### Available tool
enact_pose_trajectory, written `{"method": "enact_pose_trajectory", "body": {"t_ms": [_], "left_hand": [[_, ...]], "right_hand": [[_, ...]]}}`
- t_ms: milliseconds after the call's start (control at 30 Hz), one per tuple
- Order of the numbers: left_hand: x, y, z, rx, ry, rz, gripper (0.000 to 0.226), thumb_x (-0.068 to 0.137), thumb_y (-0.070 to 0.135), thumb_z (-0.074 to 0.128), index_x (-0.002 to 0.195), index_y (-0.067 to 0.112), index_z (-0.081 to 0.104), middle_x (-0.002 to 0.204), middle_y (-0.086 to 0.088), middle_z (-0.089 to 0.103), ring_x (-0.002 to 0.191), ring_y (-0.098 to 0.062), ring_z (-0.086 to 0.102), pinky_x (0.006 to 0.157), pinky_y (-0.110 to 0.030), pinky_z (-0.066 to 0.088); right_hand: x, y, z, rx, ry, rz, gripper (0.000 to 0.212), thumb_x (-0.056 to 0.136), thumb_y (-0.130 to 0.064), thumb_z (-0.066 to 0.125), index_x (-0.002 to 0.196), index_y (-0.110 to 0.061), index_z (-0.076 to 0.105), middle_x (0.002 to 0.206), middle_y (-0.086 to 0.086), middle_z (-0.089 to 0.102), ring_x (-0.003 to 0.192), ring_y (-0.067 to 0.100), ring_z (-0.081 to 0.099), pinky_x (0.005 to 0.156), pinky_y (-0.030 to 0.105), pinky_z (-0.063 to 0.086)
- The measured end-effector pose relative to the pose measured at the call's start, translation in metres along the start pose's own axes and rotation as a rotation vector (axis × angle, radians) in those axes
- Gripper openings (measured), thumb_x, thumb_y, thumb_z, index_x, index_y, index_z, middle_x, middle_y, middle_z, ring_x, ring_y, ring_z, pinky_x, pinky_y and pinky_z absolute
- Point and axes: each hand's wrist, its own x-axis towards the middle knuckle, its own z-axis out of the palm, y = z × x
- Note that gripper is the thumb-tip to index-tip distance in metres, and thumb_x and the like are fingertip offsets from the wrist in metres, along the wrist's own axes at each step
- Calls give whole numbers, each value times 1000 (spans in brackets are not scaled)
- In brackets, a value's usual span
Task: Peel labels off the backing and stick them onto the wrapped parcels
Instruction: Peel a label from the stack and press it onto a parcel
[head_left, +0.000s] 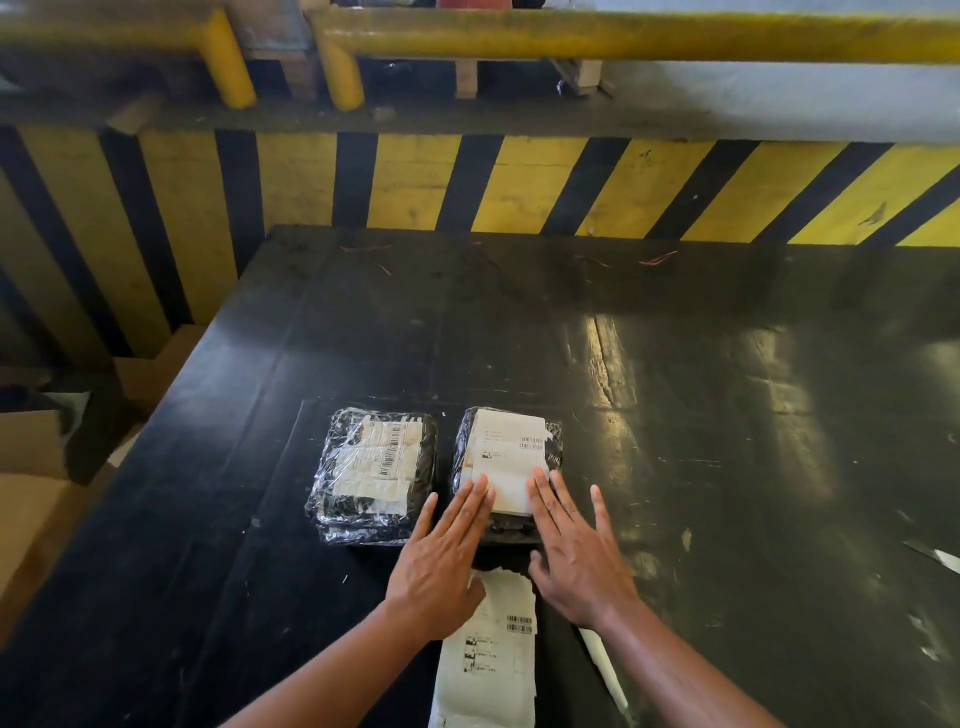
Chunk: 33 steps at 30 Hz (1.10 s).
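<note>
Two dark parcels wrapped in clear film lie side by side on the black table (675, 389). The left parcel (374, 475) carries labels under its film. On top of the right parcel (506, 467) lies a white label (511, 457) with barcodes. My left hand (447, 556) and my right hand (576, 551) are flat with fingers spread, fingertips pressing on the near edge of that label. A strip of label backing (493, 654) with a printed label lies on the table between my forearms.
A yellow and black striped barrier (519, 182) with yellow rails stands behind the table. Cardboard boxes (31, 493) sit on the floor to the left. Paper scraps (935, 556) lie near the table's right edge.
</note>
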Motion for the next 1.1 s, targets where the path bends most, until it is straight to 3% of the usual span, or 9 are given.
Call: {"method": "enact_pose_trajectory", "body": {"t_ms": [100, 167, 300, 533, 767, 867, 1000, 1100], "left_hand": [[10, 7, -16, -42, 21, -26, 91, 99, 50, 40, 167, 18, -12, 173, -2, -25, 161, -18, -21, 128, -43, -20], [22, 17, -29, -69, 45, -2, 86, 99, 47, 45, 168, 16, 5, 177, -3, 2, 163, -21, -6, 130, -42, -15], [38, 26, -39, -126, 89, 10, 76, 93, 38, 53, 162, 20, 25, 164, 2, 29, 156, -18, 22, 130, -36, -6], [45, -3, -51, -97, 97, -69, 63, 93, 34, 55, 152, 19, 38, 156, 3, 38, 149, -15, 35, 133, -38, 5], [70, 11, -57, -117, 70, 12, 70, 99, 35, 46, 163, 18, 25, 170, 0, 24, 159, -17, 18, 133, -40, 4], [75, -3, -60, -122, 63, -38, 67, 100, 36, 44, 162, 17, 26, 168, 0, 28, 156, -17, 24, 133, -43, 7], [87, -12, -70, -89, 60, -83, 56, 99, 36, 44, 151, 16, 40, 156, -1, 42, 147, -19, 39, 133, -43, 10], [96, 2, -71, -103, 51, 4, 55, 101, 36, 45, 153, 17, 43, 159, -1, 42, 149, -19, 36, 132, -41, 15]], "right_hand": [[1, -6, -1, 17, -10, 18, 87, 103, -42, 41, 165, -20, -15, 171, -5, -25, 157, 15, -26, 128, 57, -12], [0, -8, -4, 23, 6, 16, 86, 105, -43, 42, 164, -20, -16, 169, -6, -27, 158, 17, -27, 125, 55, -15], [-1, -4, -6, 15, 26, -3, 84, 105, -32, 45, 164, -19, -14, 172, -3, -21, 159, 20, -22, 123, 55, -16], [2, -4, -7, 37, -9, 24, 90, 104, -38, 47, 164, -20, -18, 172, -6, -23, 157, 16, -26, 124, 52, -20], [-3, -9, -20, 63, -10, 24, 92, 103, -26, 48, 163, -20, -21, 170, -5, -29, 155, 16, -32, 122, 48, -24], [-2, -8, -19, 52, -24, 27, 93, 102, -26, 48, 163, -21, -22, 169, -6, -30, 155, 15, -33, 121, 48, -25], [-1, -8, -15, 74, -37, 48, 96, 99, -25, 50, 163, -23, -22, 169, -8, -30, 155, 12, -32, 127, 51, -18], [-1, -9, -12, 76, -56, 60, 95, 98, -25, 47, 163, -22, -22, 168, -9, -33, 154, 13, -32, 128, 52, -15]]}}
